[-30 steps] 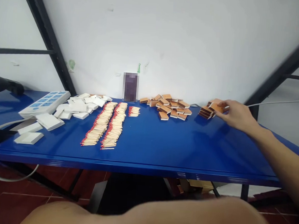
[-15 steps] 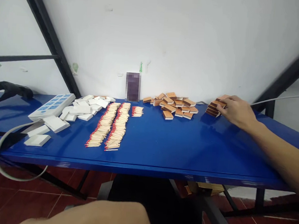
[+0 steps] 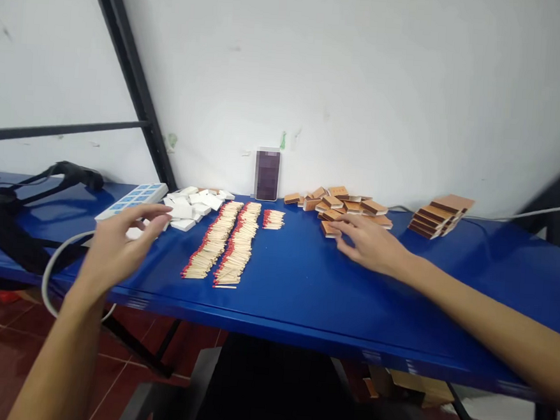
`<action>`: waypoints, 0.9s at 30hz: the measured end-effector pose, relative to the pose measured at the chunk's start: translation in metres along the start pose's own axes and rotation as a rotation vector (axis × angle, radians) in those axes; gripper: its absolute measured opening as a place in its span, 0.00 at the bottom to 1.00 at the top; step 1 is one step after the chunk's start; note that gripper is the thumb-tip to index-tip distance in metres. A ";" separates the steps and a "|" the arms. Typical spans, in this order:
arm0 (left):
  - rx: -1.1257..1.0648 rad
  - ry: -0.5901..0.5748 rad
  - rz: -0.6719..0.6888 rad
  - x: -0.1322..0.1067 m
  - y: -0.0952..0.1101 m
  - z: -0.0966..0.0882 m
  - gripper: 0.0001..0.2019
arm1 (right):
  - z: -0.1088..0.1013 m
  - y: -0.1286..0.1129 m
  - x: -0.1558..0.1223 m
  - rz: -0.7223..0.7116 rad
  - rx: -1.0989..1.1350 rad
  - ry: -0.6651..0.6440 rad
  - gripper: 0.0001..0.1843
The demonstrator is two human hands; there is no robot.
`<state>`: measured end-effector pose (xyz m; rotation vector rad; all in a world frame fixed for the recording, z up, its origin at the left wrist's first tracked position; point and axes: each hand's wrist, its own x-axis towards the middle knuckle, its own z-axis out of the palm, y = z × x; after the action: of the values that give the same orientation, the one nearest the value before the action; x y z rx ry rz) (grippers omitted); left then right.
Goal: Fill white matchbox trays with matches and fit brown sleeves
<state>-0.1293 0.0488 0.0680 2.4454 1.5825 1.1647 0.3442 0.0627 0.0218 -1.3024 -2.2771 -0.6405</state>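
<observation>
My left hand (image 3: 122, 247) is over the left part of the table, thumb and forefinger apart, beside a heap of white matchbox trays (image 3: 184, 211). My right hand (image 3: 371, 243) reaches to the front of a pile of brown matchboxes (image 3: 354, 207). Its fingers are spread, with the fingertips at a matchbox (image 3: 328, 229) on the near edge; I cannot tell whether they touch it. Between the hands lie two long rows of red-tipped matches (image 3: 213, 244) and a short bunch of matches (image 3: 273, 220). A leaning stack of brown matchboxes (image 3: 440, 216) stands far right.
A dark phone-like slab, pixelated (image 3: 267, 176), leans on the white wall. On the left are a white-and-blue box (image 3: 134, 198), a black strap (image 3: 69, 173) and a pale cable (image 3: 51, 271). Black metal posts (image 3: 131, 71) frame the blue table (image 3: 293, 300).
My right hand has left the stack at the right and moved left to the matchbox pile. My left hand has risen from below the table edge to the white trays. The view has shifted.
</observation>
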 end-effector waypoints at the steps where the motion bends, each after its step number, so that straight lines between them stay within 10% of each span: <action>1: 0.107 0.024 -0.011 0.011 -0.011 0.003 0.20 | 0.008 -0.006 0.004 -0.015 0.016 -0.029 0.18; 10: 0.560 -0.269 0.118 0.036 -0.060 0.054 0.24 | 0.018 -0.018 0.000 0.029 0.157 -0.148 0.19; 18: 0.596 -0.238 0.114 0.030 -0.052 0.051 0.25 | 0.009 -0.038 0.003 0.081 0.196 -0.077 0.18; 27: 0.542 -0.426 0.191 0.032 -0.056 0.046 0.24 | 0.030 -0.062 0.071 -0.028 0.235 -0.227 0.22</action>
<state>-0.1399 0.1184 0.0319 2.9441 1.7130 0.1787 0.2530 0.1002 0.0283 -1.2853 -2.4663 -0.2324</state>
